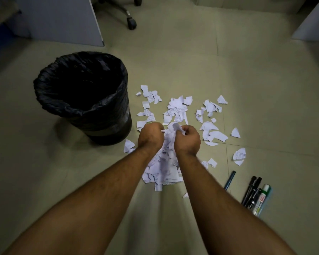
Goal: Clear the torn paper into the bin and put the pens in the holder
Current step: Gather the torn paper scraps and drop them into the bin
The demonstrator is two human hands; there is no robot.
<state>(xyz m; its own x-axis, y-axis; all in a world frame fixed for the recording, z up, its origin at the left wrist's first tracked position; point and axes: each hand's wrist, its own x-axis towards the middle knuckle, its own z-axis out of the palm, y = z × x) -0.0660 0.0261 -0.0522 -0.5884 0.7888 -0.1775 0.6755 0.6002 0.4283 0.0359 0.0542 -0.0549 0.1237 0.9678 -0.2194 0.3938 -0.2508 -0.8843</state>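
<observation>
Many torn paper pieces [177, 107] with printed text lie scattered on the tiled floor, right of a black bin [77, 111] lined with a dark bag. My left hand [150, 136] and my right hand [188, 138] are side by side above the floor, both closed on a bunch of torn paper [168, 144] that hangs between my wrists. More scraps are heaped below my forearms. Several pens and markers [252, 190] lie on the floor at the right, one blue pen [230, 179] apart from them. No pen holder is in view.
An office chair's wheeled base [131, 22] stands at the top. A grey desk panel [66, 19] is at the upper left, another panel [313, 23] at the upper right. Bare floor tiles [35, 181] spread to the left.
</observation>
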